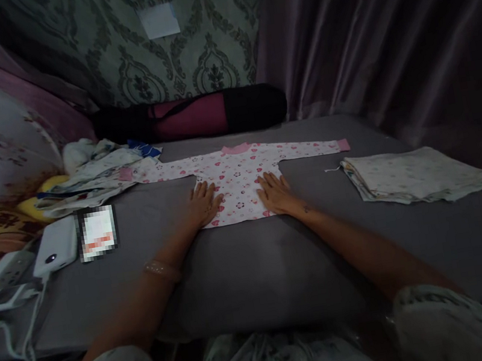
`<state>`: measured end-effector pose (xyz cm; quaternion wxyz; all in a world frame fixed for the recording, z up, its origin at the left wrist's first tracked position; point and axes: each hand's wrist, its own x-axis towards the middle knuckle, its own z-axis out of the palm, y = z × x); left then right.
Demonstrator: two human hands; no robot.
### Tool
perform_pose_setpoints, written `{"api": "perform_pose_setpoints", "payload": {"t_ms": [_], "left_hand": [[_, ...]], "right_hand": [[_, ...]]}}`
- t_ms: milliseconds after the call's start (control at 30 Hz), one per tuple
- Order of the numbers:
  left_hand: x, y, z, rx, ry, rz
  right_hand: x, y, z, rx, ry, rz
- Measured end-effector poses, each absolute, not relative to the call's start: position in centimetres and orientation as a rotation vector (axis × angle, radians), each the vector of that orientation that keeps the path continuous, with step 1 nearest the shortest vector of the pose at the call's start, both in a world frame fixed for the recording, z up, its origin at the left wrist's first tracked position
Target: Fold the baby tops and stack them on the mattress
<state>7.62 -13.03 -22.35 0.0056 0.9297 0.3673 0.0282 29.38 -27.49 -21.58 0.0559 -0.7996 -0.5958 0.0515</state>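
A child's long-sleeved shirt [238, 184], white with pink and red prints and a pink collar and cuffs, lies spread flat on the grey bed surface [254, 264]. Its sleeves reach straight out to both sides. My left hand [206, 203] rests flat on the left side of the shirt's body, fingers stretched out. On the opposite side my right hand [274, 192] lies flat too, fingers spread. Neither hand grips the cloth. The left cuff touches a loose pile of clothes [102, 169].
A folded stack of light cloth [414, 174] lies on the right. To the left are a white power bank [55, 246], a power strip [5, 282] with cables, and a blurred-out packet [97, 232]. A black and maroon long bag [189, 117] lies along the wall.
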Motion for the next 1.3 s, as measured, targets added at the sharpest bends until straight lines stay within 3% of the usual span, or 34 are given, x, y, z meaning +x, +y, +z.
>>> {"api": "perform_pose_setpoints", "payload": {"t_ms": [400,667,967,1300], "left_hand": [[5.7,-11.7,-20.9,2.790,1.089,-0.055],[9.5,-10.3,-20.0,2.941,1.070,0.247],[10.0,-9.5,-22.4,2.771,1.165,0.031],[9.4,-12.7,-20.8,2.807,1.002,0.087]], "right_hand": [[31.6,-28.1,-21.8,-2.461,-1.777,0.154],[31.1,-24.7,-19.8,-2.457,-1.745,-0.076],[32.5,-23.5,-22.6,-2.532,-1.591,0.110],[30.5,-25.5,-20.7,-2.408,-1.714,0.069]]}}
